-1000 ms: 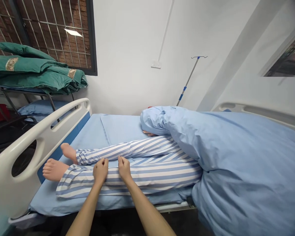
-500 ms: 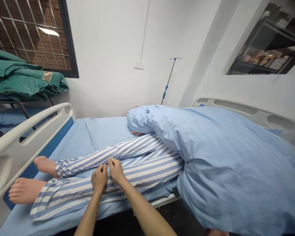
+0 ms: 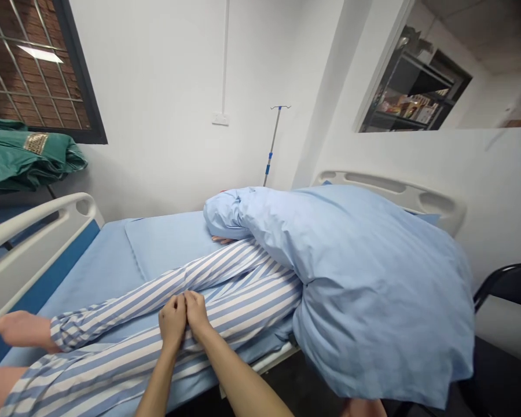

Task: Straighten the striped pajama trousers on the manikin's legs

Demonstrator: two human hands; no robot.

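My left hand [image 3: 172,319] and right hand [image 3: 196,314] sit side by side, both pinching the striped pyjama trousers [image 3: 125,341] on the nearer leg (a small, firm gather of cloth). The legs lie on a blue bed sheet [image 3: 91,284] inside a white bed rail [image 3: 30,231]. Farther on, a pale blue quilt [image 3: 364,284] heaps up, and an IV pole [image 3: 272,139] stands by the wall.

Blue-and-white striped pajama trousers [image 3: 243,301], pale blue quilt [image 3: 364,278], brighter blue bedsheet [image 3: 91,278], dark green blanket [image 3: 17,162] with gold patch [image 3: 35,142], white bed rail [image 3: 26,231], red-brown brick wall [image 3: 39,87]
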